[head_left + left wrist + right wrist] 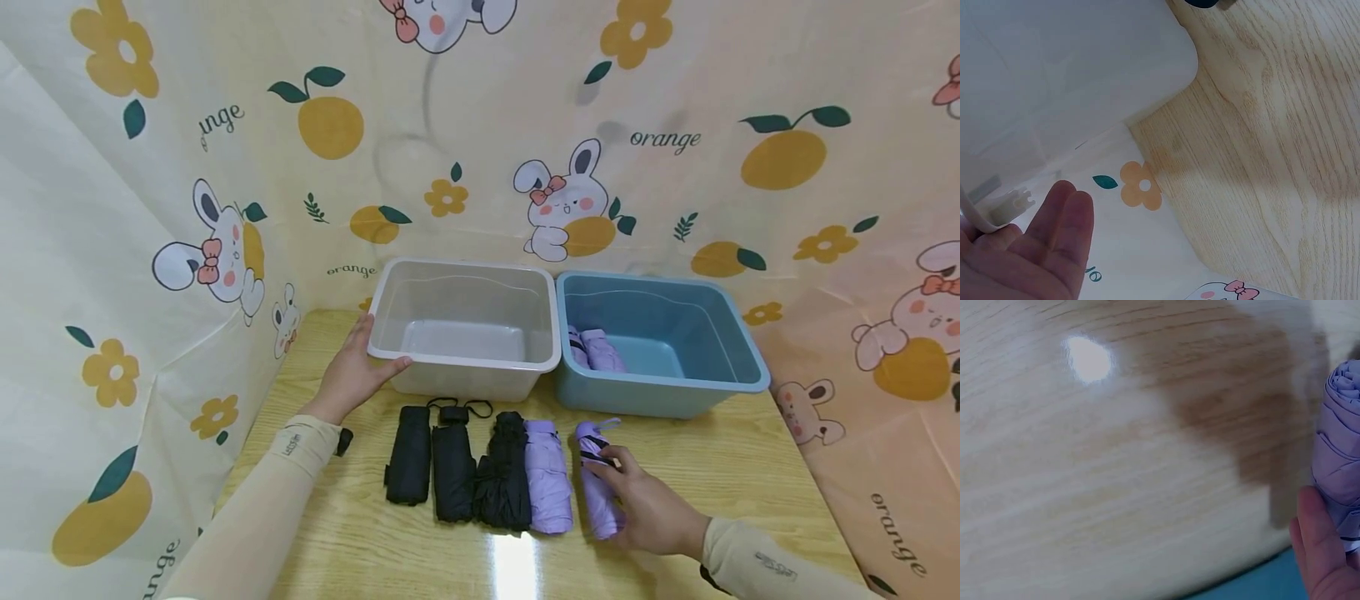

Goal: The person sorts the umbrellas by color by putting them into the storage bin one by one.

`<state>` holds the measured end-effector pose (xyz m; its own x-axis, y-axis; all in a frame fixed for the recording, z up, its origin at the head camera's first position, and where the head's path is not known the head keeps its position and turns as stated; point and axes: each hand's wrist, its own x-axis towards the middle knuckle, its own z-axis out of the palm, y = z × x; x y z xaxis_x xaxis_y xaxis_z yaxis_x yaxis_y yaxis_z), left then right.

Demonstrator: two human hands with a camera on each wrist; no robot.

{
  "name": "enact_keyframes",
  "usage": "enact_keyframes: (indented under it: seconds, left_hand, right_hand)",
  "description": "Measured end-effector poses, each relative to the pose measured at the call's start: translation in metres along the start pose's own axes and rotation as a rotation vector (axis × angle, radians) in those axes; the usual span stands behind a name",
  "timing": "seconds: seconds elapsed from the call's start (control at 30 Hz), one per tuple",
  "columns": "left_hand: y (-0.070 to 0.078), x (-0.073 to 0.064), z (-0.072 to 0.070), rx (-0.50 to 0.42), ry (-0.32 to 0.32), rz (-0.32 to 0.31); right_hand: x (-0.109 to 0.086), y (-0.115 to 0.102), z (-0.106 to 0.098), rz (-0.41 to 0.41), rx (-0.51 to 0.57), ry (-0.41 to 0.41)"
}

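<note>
My right hand (660,510) grips a rolled purple folding umbrella (597,492) at the right end of a row; in the right wrist view this umbrella (1339,447) lies along the thumb side. Fairly straight fingers of my left hand (354,375) rest at the near left corner of the white bin (468,382), the thumb along its front rim. In the left wrist view, two fingers (1063,225) extend past the rim. Beside the held umbrella lie another purple umbrella (549,479) and three black ones, left (408,457), middle (453,475) and right (506,475).
A blue bin (637,398) stands right of the white one, with two purple umbrellas (602,352) in its left end. Both bins sit at the back of the wooden table (360,550), against a printed cloth (465,125) that also hangs at the sides.
</note>
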<state>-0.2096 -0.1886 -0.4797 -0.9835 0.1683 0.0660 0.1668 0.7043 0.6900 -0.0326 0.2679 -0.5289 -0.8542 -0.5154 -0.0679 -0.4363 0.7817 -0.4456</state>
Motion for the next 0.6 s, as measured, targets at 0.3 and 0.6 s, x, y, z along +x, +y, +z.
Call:
enact_keyframes:
  seconds: [0.3,0.6]
  left_hand:
    - [-0.003,0.001,0.002,0.014,0.001,0.003]
    - [-0.003,0.002,0.002,0.015,0.007,0.013]
  right_hand:
    - [-0.01,-0.018,-0.041,-0.01,0.054,-0.065]
    - [-0.016,-0.038,-0.094,-0.051,0.043,-0.06]
